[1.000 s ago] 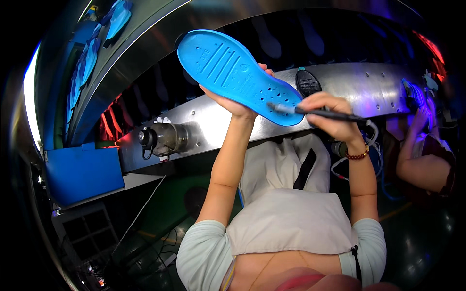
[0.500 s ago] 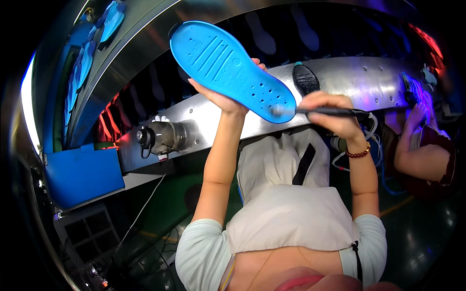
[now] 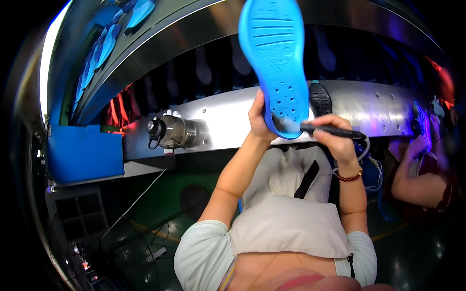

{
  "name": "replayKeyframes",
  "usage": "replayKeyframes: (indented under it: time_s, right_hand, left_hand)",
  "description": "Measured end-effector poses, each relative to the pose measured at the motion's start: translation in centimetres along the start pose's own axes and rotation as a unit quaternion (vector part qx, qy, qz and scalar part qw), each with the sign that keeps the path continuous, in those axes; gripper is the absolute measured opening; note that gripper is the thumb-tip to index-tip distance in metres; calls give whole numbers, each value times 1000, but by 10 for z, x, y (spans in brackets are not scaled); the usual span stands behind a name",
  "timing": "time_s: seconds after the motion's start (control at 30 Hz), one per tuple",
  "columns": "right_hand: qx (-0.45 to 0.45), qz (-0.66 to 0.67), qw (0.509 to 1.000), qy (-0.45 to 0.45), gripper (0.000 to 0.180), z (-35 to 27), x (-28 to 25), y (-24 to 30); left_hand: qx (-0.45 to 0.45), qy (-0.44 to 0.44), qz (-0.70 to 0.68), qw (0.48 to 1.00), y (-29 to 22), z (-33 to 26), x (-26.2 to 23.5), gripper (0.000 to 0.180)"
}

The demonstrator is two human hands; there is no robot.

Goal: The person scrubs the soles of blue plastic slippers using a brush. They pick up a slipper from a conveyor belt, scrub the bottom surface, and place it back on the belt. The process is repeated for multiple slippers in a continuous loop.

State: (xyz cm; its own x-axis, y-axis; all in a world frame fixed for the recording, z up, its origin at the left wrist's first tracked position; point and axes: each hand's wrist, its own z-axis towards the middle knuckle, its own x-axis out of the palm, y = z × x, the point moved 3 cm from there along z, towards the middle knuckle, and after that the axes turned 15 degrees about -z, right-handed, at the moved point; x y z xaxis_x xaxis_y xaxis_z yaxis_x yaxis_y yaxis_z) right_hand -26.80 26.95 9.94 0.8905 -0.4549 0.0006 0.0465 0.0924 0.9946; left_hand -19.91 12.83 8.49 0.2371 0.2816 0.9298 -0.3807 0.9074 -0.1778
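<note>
A large blue shoe sole [image 3: 279,63] stands nearly lengthwise in front of me, its ribbed heel end far away and its holed forefoot close. My left hand [image 3: 258,119] is closed on the sole's left edge near the forefoot. My right hand [image 3: 337,138] grips the black handle of a brush [image 3: 335,130], with a pale tube running from the handle's end. The brush's whitish tip is blurred and lies over the near end of the sole. Just right of the sole, a black shoe sole [image 3: 320,99] rests on the metal ledge [image 3: 359,104].
Left on the ledge lies a smoky bottle [image 3: 177,132] with a black lid. A blue panel [image 3: 85,153] stands farther left, below a rack of blue soles [image 3: 102,51]. Dark soles line the recess behind the ledge. At the right, another person's arm [image 3: 420,182] is near.
The blue sole has swung from a slant to nearly straight away from me. My left hand has shifted toward its near end; the brush still meets that end. The view has shifted too.
</note>
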Motion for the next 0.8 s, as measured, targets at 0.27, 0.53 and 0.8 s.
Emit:
replayKeyframes:
  time_s: [0.27, 0.53, 0.8]
  right_hand:
    - [-41, -244, 964, 97, 22, 6, -3, 32]
    - [-175, -315, 912, 196, 19, 6, -10, 52]
    - [-169, -365, 891, 209, 19, 14, -14, 50]
  left_hand:
    - [-184, -51, 64, 980, -27, 2, -5, 52]
    - [-386, -205, 132, 890, -30, 4, 2, 45]
    - [-416, -250, 222, 846, -37, -13, -17, 56]
